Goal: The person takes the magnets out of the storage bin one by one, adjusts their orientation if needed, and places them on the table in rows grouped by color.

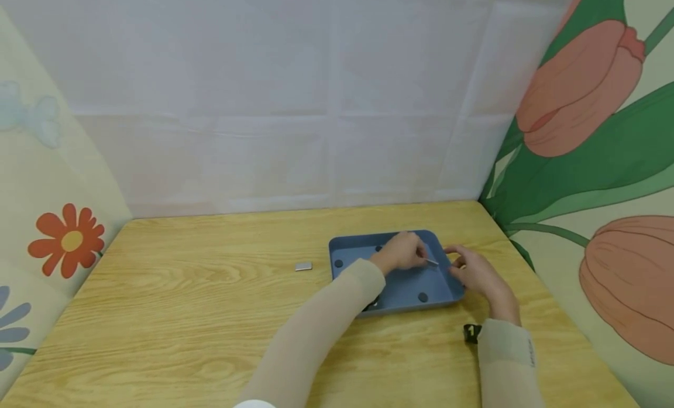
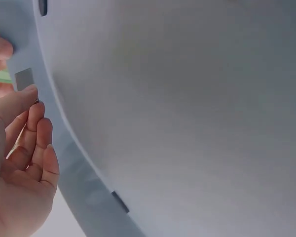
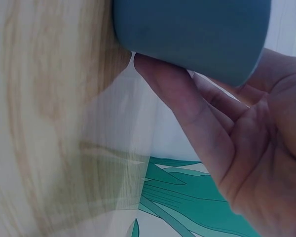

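On the table's [image 1: 210,338] near R side, a dark tag [image 1: 471,333] w/ a yellowish "1" is sitting beside the R sleeve [image 1: 508,361]. Just past it, the R hand [image 1: 476,272] is gripping the blue tray [image 1: 402,291] at its R wall, digits resting either side of the rim. The tray is looking like light, stiff plastic, prob. a bit slick; that wall or a corner is offering the surest hold, tho a one-sided grip is risking a swivel on the smooth tabletop. Dark round spots [image 1: 423,297] are dotting its floor. Over the tray, near that same wall, the L hand [image 1: 402,251] is pinching a thin grey plate [image 2: 24,78] by one end; whether it's touching the wall isn't showing clearly. The hands are working close by, w/ a gap btwn them. The plate is prob. weighing v. little and feeling rigid, smooth, so fingertips on opposite faces are suiting it best. L of the tray, a second grey plate [image 1: 303,267] is lying flat, prob. giving little edge to catch. Farthest off, a white sheet [image 1: 263,103] is hanging.
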`<act>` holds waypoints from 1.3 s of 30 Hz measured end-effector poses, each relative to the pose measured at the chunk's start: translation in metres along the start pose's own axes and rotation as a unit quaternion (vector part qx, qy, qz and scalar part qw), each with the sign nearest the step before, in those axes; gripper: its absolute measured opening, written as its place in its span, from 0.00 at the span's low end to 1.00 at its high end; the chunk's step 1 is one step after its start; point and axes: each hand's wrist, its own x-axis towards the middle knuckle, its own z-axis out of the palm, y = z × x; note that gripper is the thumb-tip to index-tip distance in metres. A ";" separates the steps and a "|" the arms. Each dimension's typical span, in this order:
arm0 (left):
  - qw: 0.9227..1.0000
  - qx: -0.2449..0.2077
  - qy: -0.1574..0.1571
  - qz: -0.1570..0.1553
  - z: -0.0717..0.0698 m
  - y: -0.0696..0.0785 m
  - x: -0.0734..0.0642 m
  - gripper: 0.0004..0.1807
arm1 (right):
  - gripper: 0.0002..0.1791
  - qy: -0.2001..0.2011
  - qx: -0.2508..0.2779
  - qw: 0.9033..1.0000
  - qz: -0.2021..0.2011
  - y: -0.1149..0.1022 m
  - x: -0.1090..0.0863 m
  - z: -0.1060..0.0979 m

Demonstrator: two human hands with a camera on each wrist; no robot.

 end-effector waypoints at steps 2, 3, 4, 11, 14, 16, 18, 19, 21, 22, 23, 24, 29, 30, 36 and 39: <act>1.000 -0.002 0.002 -0.001 -0.005 0.001 -0.003 0.07 | 0.26 -0.001 0.001 1.000 -0.001 -0.002 0.000 0.001; 1.000 -0.005 0.003 -0.002 -0.008 0.001 -0.004 0.07 | 0.26 -0.002 0.002 1.000 -0.001 -0.002 0.000 0.001; 1.000 -0.006 0.005 -0.003 -0.010 0.001 -0.006 0.07 | 0.26 -0.003 0.004 1.000 -0.002 -0.003 0.000 0.001; 1.000 -0.021 0.019 -0.011 -0.028 0.004 -0.015 0.07 | 0.26 -0.006 -0.001 1.000 -0.010 -0.001 -0.001 0.000; 0.999 -0.018 0.025 -0.013 -0.034 0.004 -0.020 0.08 | 0.26 -0.008 -0.003 1.000 -0.007 -0.001 -0.001 0.001; 0.999 -0.016 0.029 -0.013 -0.038 0.003 -0.024 0.08 | 0.26 -0.010 -0.004 1.000 -0.006 -0.001 -0.001 0.002; 0.999 -0.013 0.033 -0.011 -0.043 0.002 -0.027 0.08 | 0.26 -0.011 -0.004 1.000 -0.003 -0.001 -0.002 0.003; 0.999 -0.012 0.033 -0.010 -0.045 0.001 -0.029 0.08 | 0.26 -0.011 -0.005 1.000 -0.002 -0.001 -0.002 0.003; 0.999 -0.011 0.036 -0.008 -0.051 0.000 -0.032 0.09 | 0.26 -0.011 -0.005 1.000 -0.002 -0.001 -0.003 0.003; 0.999 -0.007 0.038 -0.008 -0.054 -0.001 -0.034 0.09 | 0.26 -0.010 -0.005 1.000 -0.002 -0.001 -0.003 0.003; 0.999 -0.005 0.041 -0.008 -0.058 -0.002 -0.036 0.10 | 0.26 -0.011 -0.005 1.000 -0.002 -0.002 -0.003 0.003; 0.999 -0.004 0.044 -0.008 -0.061 -0.003 -0.038 0.10 | 0.26 -0.011 -0.006 1.000 -0.002 -0.002 -0.004 0.002; 0.998 -0.001 0.061 -0.008 -0.077 -0.010 -0.050 0.11 | 0.26 -0.011 -0.007 1.000 -0.012 -0.005 -0.005 0.000; 0.998 0.000 0.066 -0.005 -0.080 -0.012 -0.053 0.10 | 0.26 -0.010 -0.008 1.000 -0.016 -0.005 -0.005 0.000; 0.996 -0.014 0.087 0.011 -0.092 -0.021 -0.069 0.10 | 0.27 -0.013 -0.009 1.000 -0.022 -0.002 -0.007 -0.001; 0.995 -0.022 0.097 0.015 -0.095 -0.027 -0.078 0.10 | 0.26 -0.016 -0.007 1.000 -0.021 -0.002 -0.006 -0.001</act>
